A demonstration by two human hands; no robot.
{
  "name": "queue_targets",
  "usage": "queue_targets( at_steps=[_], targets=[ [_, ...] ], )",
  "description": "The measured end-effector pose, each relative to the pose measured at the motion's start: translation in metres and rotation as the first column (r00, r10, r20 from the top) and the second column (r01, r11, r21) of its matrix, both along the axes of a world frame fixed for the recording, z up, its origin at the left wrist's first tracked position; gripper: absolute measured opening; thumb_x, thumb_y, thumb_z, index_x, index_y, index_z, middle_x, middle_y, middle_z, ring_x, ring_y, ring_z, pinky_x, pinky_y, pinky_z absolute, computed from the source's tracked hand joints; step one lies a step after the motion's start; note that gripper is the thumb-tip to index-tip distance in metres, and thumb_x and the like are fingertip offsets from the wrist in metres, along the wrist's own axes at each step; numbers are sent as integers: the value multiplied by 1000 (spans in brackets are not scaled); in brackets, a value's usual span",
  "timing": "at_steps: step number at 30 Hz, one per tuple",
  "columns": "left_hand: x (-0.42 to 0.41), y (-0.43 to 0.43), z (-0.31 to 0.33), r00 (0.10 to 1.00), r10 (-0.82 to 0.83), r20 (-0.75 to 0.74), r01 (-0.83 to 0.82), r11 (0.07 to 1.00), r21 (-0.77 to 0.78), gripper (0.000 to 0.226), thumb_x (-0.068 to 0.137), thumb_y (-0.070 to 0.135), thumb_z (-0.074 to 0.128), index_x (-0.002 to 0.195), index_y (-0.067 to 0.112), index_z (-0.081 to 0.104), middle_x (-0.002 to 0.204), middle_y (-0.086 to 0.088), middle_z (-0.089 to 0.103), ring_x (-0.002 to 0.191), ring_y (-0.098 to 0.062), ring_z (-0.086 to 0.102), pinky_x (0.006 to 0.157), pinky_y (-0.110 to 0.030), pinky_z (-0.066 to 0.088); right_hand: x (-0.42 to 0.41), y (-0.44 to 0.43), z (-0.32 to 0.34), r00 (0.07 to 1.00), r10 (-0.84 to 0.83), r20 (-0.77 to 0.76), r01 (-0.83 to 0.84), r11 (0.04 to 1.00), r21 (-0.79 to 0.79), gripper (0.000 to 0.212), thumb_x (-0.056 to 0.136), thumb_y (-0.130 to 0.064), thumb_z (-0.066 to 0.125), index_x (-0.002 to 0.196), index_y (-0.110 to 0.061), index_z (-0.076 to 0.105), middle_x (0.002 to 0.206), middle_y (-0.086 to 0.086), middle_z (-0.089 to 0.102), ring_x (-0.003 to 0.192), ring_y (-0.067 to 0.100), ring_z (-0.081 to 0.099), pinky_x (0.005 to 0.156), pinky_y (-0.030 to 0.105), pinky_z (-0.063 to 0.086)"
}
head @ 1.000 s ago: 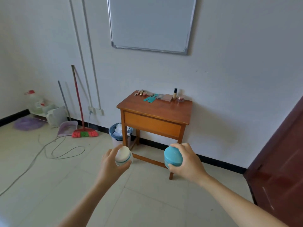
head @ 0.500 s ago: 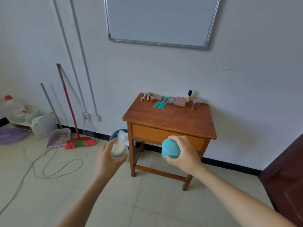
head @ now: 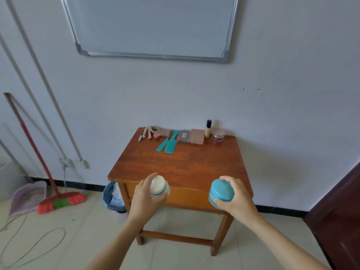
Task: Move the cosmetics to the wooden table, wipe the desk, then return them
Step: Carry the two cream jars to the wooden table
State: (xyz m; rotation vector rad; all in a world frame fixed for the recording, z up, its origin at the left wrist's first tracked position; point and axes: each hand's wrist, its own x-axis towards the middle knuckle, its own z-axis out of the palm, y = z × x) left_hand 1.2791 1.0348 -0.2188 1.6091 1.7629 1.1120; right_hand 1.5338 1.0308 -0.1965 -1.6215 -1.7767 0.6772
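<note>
My left hand (head: 144, 199) grips a white round jar (head: 158, 187) with a teal band, held over the front left edge of the wooden table (head: 179, 166). A blue round jar (head: 221, 192) sits in the grip of my right hand (head: 236, 200) over the table's front right edge. Along the table's back edge lie cosmetics: pencils (head: 143, 134), two teal combs (head: 169, 144), a grey compact (head: 184, 135), a pink palette (head: 197, 138), a foundation bottle (head: 208, 129) and a small pink jar (head: 218, 135).
A whiteboard (head: 152, 26) hangs on the wall above. A bin (head: 113, 197) stands left of the table's leg, with a red broom (head: 58, 201) and dustpan (head: 27, 195) further left and a cable (head: 29, 244) on the floor. A dark door (head: 339, 215) is at the right.
I have come closer to the wooden table; it now fills the middle of the view. Both hands, still holding their jars, now hover over its front edge.
</note>
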Motion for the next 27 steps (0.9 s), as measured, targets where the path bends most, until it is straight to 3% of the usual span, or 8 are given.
queue_targets(
  at_steps=[4, 9, 13, 21, 27],
  targets=[
    [41, 49, -13, 996, -90, 20, 91, 994, -61, 62, 76, 26, 72, 130, 26, 41, 115, 6, 46, 108, -11, 43, 88, -23, 37, 21, 49, -8, 1000, -4, 10, 4, 1000, -30, 59, 69, -19, 75, 112, -38, 40, 108, -6, 41, 91, -2, 44, 65, 7, 38],
    [71, 97, -41, 991, -128, 27, 131, 975, -178, 64, 77, 28, 70, 133, 24, 38, 121, 4, 47, 108, -9, 40, 90, -22, 37, 38, 94, -29, 997, -80, 11, 81, 991, -103, 62, 69, -18, 76, 120, -30, 42, 109, -4, 39, 93, 6, 44, 65, 9, 39],
    [69, 148, -57, 989, -149, 0, 145, 962, -233, 66, 77, 29, 70, 134, 25, 36, 126, 2, 47, 109, -7, 38, 94, -26, 40, 50, 126, -46, 988, -153, 20, 154, 976, -152, 64, 67, -18, 77, 118, -34, 41, 111, -5, 39, 98, 8, 45, 69, 11, 40],
    [88, 273, -70, 958, -287, -28, 275, 937, -213, 66, 78, 30, 69, 135, 25, 36, 127, 2, 47, 117, -12, 40, 95, -21, 36, 52, 212, -54, 947, -317, 55, 321, 926, -200, 63, 66, -20, 78, 117, -32, 42, 110, -6, 38, 97, 7, 46, 69, 10, 39],
    [125, 342, -74, 880, -461, -117, 446, 885, -135, 66, 81, 33, 64, 138, 24, 32, 134, 4, 43, 123, -12, 36, 97, -17, 30, 45, 261, -62, 925, -368, 90, 379, 896, -233, 64, 66, -24, 78, 119, -31, 42, 112, -8, 40, 99, 5, 45, 71, 7, 37]
  ],
)
